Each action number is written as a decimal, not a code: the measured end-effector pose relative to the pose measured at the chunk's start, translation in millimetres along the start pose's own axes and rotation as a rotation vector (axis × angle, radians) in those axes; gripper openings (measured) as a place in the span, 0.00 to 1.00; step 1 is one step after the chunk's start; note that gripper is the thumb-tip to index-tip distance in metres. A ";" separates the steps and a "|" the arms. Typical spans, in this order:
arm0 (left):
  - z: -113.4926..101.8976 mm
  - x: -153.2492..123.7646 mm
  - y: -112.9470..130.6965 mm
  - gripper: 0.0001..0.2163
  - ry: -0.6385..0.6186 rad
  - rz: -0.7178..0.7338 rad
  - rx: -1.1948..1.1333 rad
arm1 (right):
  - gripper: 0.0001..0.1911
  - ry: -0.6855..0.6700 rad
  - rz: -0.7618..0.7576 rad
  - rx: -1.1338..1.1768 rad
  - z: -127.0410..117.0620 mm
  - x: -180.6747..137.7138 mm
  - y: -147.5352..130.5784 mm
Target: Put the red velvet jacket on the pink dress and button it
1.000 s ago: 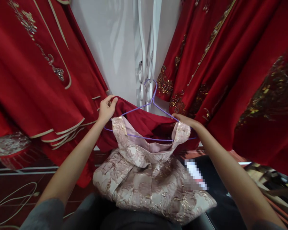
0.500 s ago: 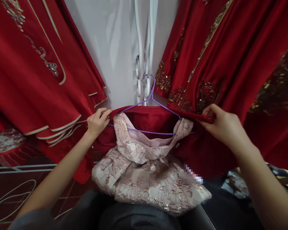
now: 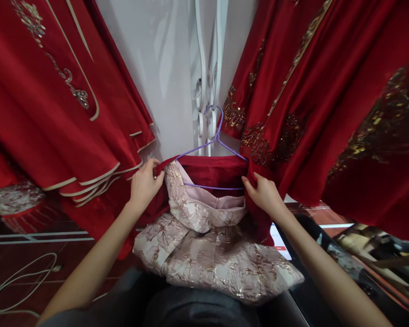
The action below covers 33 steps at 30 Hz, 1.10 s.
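Observation:
A pale pink brocade dress [image 3: 221, 265] with gold threads lies over my lap, its neckline and straps on a purple wire hanger [image 3: 204, 145]. Behind the neckline runs the edge of a dark red satin garment [image 3: 213, 162]. My left hand [image 3: 146, 180] pinches this red edge beside the dress's left strap. At the other strap, my right hand [image 3: 264, 193] has its fingers closed on the red cloth, close against the hanger's right end. The right strap is mostly hidden by the hand and cloth.
Red gowns [image 3: 98, 113] with pale trim hang at left, and sequined red gowns [image 3: 293, 104] at right. White door handles [image 3: 204, 122] are straight ahead. A cable [image 3: 20, 272] lies on the floor at lower left. A lit screen [image 3: 281, 243] shows under my right forearm.
My right hand has moved left and inward with the red cloth, from well out at the side to the dress's right strap. My left hand keeps its hold at the left strap.

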State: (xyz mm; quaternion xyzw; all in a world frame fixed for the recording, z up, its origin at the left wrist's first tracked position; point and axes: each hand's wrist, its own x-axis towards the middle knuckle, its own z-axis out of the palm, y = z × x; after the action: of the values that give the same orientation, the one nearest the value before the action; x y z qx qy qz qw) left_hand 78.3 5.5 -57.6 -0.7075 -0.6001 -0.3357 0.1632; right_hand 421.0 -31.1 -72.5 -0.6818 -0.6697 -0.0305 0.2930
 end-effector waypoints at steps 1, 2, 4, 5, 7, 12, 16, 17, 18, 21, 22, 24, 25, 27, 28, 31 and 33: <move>-5.9 3.9 0.3 0.13 -0.035 0.004 -0.026 | 0.16 -0.009 0.008 0.024 0.4 1.4 -2.2; -12.4 8.1 -0.5 0.13 -0.072 0.023 -0.033 | 0.16 -0.016 0.017 0.052 -0.5 2.8 -3.2; -26.4 16.5 -3.7 0.12 -0.112 0.062 0.017 | 0.16 -0.034 0.027 0.120 -5.3 4.8 -1.8; -33.2 20.3 -4.7 0.11 -0.100 0.061 0.063 | 0.16 -0.042 0.029 0.155 -8.4 5.3 0.0; -44.7 25.8 -3.3 0.09 -0.034 0.034 0.157 | 0.17 -0.049 0.027 0.206 -14.5 5.0 4.0; -51.7 18.8 16.8 0.10 0.022 0.087 0.230 | 0.19 -0.036 0.005 0.229 -21.0 1.2 8.7; -39.8 3.9 21.1 0.14 -0.091 0.108 0.320 | 0.23 -0.042 -0.017 0.267 -19.4 1.0 9.8; -37.0 2.3 19.3 0.14 -0.121 0.114 0.334 | 0.23 -0.040 -0.020 0.265 -19.0 1.6 10.3; -35.0 2.1 16.8 0.15 -0.141 0.119 0.343 | 0.23 -0.035 -0.023 0.259 -18.7 2.3 10.9; -32.9 8.7 6.7 0.14 -0.137 0.118 0.333 | 0.23 -0.023 -0.032 0.263 -18.7 4.9 12.3; -33.1 12.2 2.9 0.14 -0.122 0.114 0.313 | 0.23 -0.024 -0.036 0.273 -19.0 5.5 12.5; -33.8 18.7 -4.9 0.15 -0.080 0.105 0.239 | 0.23 -0.032 -0.041 0.293 -19.6 6.0 12.1; -34.0 20.7 -8.4 0.16 -0.056 0.102 0.191 | 0.23 -0.035 -0.042 0.298 -19.8 5.8 11.8; -33.3 21.1 -13.5 0.14 -0.004 0.089 0.104 | 0.23 -0.036 -0.040 0.298 -20.2 4.8 11.1; -32.4 19.4 -14.9 0.12 0.018 0.077 0.073 | 0.23 -0.038 -0.040 0.297 -20.1 4.3 11.0; -25.7 10.8 -13.0 0.10 0.039 0.054 0.027 | 0.23 -0.038 -0.051 0.288 -18.1 3.9 10.8; -17.6 5.3 -5.1 0.11 0.011 0.046 -0.012 | 0.23 -0.034 -0.069 0.278 -14.3 4.8 7.3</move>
State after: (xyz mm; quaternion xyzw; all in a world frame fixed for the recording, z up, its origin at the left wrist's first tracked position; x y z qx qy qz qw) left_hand 68.9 -0.6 -42.2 -0.7202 -0.5806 -0.3396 0.1700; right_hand 433.2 -32.6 -61.2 -0.6115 -0.6952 0.0641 0.3722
